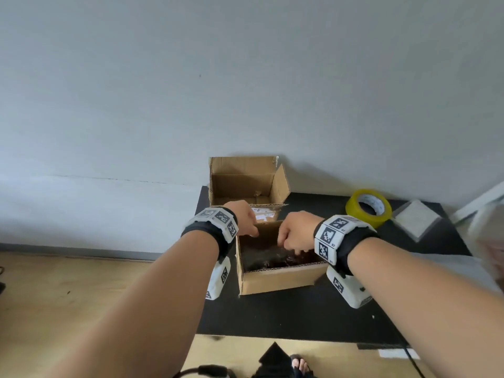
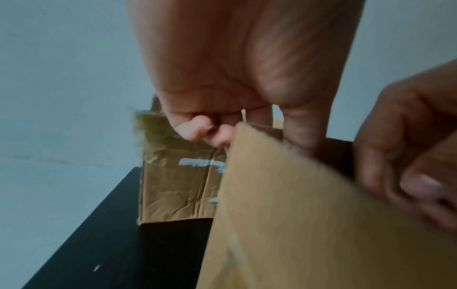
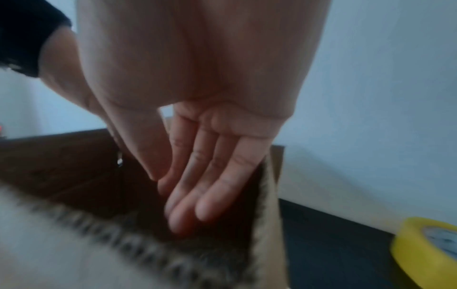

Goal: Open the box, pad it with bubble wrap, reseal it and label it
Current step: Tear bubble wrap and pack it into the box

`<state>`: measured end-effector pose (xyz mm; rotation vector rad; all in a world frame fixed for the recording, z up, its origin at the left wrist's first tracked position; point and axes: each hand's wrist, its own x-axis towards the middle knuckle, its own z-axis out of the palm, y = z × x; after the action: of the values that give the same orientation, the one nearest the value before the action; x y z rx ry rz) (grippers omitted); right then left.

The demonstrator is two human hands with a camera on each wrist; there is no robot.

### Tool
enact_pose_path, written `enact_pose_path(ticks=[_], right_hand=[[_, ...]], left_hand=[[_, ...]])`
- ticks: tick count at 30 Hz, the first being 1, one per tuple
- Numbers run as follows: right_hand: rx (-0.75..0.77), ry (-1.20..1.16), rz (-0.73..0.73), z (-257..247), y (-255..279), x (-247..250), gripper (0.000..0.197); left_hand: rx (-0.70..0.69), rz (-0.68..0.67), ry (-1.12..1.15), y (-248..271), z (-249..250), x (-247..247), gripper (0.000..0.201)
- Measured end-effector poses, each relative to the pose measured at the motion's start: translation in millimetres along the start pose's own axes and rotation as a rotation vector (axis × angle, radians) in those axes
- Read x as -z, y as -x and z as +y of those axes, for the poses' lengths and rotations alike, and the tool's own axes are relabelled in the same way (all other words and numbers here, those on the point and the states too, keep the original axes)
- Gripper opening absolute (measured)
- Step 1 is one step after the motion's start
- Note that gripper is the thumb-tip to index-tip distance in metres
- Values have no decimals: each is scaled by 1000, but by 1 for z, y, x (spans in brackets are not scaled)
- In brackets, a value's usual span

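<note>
Both hands work at the nearer of two brown corrugated cardboard boxes on the black table [image 1: 300, 317]. Left hand [image 1: 244, 218] pinches the upper edge of the near open cardboard box [image 1: 281, 279] at its far-left corner, fingers curled. Right hand [image 1: 293, 233] reaches down into that box with straight, relaxed fingers [image 3: 197, 195], holding nothing. Dark crinkled contents fill its bottom. Second open cardboard box [image 1: 245, 178] stands just behind. One yellow tape roll [image 1: 368, 207] lies right.

Left grip [image 1: 243, 219] curled, right [image 1: 295, 232] straight-fingered
</note>
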<state>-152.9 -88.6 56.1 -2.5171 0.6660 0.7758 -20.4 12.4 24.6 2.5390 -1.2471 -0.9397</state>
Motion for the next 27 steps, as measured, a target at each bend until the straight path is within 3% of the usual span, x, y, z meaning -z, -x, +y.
enact_pose_path(ticks=[7, 11, 19, 27], right_hand=[[-113, -123, 335, 63, 47, 18, 19], [-277, -96, 442, 110, 69, 10, 22], [-565, -142, 416, 195, 96, -30, 26], [-634, -156, 388, 245, 96, -58, 37]], left_hand=[[-150, -32, -119, -12, 60, 5, 35], [-235, -21, -198, -17, 96, -6, 31], [-288, 6, -63, -37, 152, -32, 22], [-331, 47, 61, -53, 196, -59, 13]])
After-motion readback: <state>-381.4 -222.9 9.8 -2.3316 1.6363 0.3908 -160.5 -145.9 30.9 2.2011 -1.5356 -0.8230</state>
